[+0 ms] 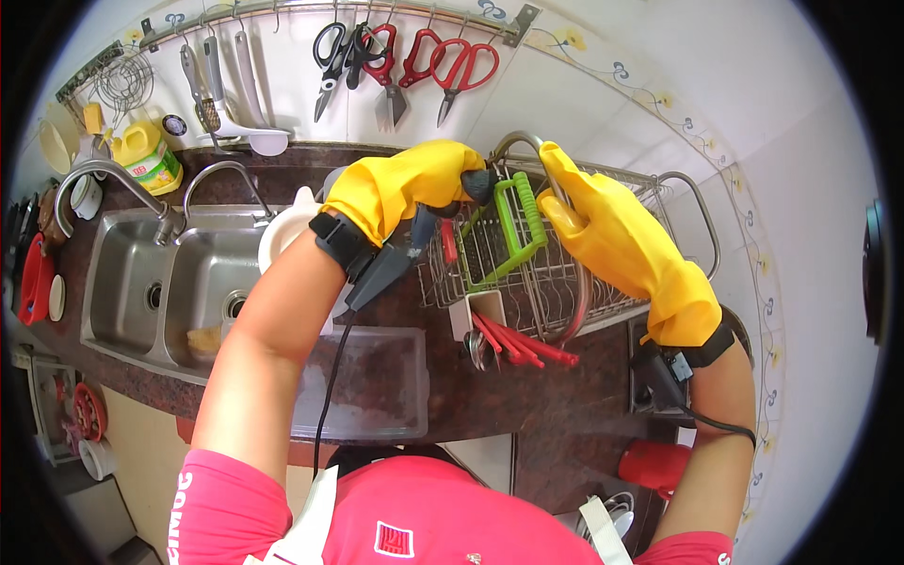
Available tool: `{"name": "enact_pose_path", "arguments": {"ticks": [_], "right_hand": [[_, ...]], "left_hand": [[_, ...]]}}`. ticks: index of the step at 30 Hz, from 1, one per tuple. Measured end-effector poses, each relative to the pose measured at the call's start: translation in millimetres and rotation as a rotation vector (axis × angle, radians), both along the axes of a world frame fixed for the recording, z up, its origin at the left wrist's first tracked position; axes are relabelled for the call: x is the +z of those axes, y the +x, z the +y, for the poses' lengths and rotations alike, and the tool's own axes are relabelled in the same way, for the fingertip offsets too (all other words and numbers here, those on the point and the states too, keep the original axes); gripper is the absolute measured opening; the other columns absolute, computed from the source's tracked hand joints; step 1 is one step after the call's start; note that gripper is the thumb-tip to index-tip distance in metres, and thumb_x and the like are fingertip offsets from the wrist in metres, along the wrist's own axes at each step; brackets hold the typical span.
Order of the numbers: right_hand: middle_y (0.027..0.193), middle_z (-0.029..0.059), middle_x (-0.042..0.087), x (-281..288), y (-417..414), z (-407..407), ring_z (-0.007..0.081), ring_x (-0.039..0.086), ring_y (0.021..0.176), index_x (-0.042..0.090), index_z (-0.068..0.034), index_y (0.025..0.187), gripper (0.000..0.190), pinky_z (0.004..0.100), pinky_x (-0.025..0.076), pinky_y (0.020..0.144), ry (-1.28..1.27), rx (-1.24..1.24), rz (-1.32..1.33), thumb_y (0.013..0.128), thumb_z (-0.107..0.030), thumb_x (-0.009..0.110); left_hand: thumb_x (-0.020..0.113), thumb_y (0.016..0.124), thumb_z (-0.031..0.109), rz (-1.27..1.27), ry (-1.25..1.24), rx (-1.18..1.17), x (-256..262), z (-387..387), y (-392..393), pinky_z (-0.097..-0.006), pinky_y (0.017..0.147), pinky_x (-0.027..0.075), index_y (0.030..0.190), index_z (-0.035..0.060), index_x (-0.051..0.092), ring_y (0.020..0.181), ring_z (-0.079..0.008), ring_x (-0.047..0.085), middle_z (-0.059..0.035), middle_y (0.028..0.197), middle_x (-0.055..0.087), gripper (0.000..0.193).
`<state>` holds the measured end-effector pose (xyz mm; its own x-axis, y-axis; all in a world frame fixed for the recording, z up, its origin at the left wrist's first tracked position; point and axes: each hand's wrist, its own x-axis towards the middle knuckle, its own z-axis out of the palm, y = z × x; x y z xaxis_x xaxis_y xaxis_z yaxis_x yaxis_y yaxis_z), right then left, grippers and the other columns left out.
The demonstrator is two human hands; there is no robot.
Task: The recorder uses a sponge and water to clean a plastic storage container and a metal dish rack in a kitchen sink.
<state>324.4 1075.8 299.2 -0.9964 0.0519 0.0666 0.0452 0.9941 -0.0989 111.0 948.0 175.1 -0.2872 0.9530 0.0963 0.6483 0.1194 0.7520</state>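
My left hand [406, 183], in a yellow rubber glove, is curled around a small dark rounded object [480, 186] above the left end of a wire dish rack [540, 311]. The fingers hide most of that object. My right hand [600, 222], gloved likewise, lies against the rack's bent metal tube, which passes between thumb and fingers; how firmly it grips is unclear. Between my hands a green-framed grater [526, 215] stands tilted in the rack. A red-handled utensil [449, 241] stands left of it. On the rack's front hangs a white holder [462, 318] with red chopsticks [526, 346] and metal spoons [477, 351].
A double steel sink [164, 304] with a curved faucet [116, 169] is at the left. Scissors [462, 67] and utensils hang from a wall rail [296, 8]. A translucent tray [367, 388] lies on the dark counter [494, 395]. Cables run along my forearms.
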Motion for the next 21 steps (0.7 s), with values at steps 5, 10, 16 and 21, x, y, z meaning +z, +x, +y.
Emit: {"name": "enact_pose_path", "arguments": {"ticks": [5, 10, 16, 21], "right_hand": [[0.113, 0.0299, 0.064, 11.0, -2.7, -11.1, 0.0474, 0.059, 0.106, 0.042, -0.004, 0.148, 0.053, 0.0445, 0.047, 0.092, -0.058, -0.118, -0.097, 0.101, -0.024, 0.055], [0.101, 0.0299, 0.065, 8.6, 1.6, -4.6, 0.048, 0.06, 0.096, 0.042, -0.003, 0.146, 0.053, 0.0476, 0.048, 0.084, -0.103, -0.064, -0.057, 0.1, -0.026, 0.053], [0.108, 0.0159, 0.073, 23.3, 2.8, 10.4, 0.0254, 0.069, 0.105, 0.046, -0.007, 0.146, 0.06, 0.0344, 0.054, 0.09, -0.51, -0.05, 0.064, 0.095, -0.027, 0.07], [0.111, 0.0098, 0.071, 19.5, -6.3, 29.4, 0.0216, 0.069, 0.098, 0.055, -0.013, 0.142, 0.057, 0.0341, 0.055, 0.084, -0.644, -0.009, 0.395, 0.09, -0.021, 0.076]], "left_hand": [[0.076, 0.084, 0.018, 0.055, 0.016, 0.18, -18.3, 12.3, -2.2, -0.0384, 0.073, 0.053, 0.107, 0.0072, 0.072, 0.078, -0.0241, 0.068, -0.0145, 0.087, 0.072, 0.026], [0.071, 0.086, 0.031, 0.255, -0.056, 0.563, -15.9, 23.6, 9.6, -0.0466, 0.081, 0.054, 0.11, 0.0119, 0.072, 0.095, -0.0373, 0.069, -0.0179, 0.099, 0.073, 0.031], [0.072, 0.092, 0.026, -0.382, 0.604, 0.658, 26.6, 25.8, -1.1, -0.0319, 0.068, 0.051, 0.103, 0.0058, 0.072, 0.076, -0.017, 0.065, -0.0064, 0.085, 0.071, 0.023], [0.067, 0.097, 0.025, -0.584, 0.781, 0.252, 104.5, 35.2, 68.8, -0.0303, 0.063, 0.05, 0.111, 0.0018, 0.068, 0.071, -0.017, 0.065, -0.0076, 0.085, 0.069, 0.027]]}}
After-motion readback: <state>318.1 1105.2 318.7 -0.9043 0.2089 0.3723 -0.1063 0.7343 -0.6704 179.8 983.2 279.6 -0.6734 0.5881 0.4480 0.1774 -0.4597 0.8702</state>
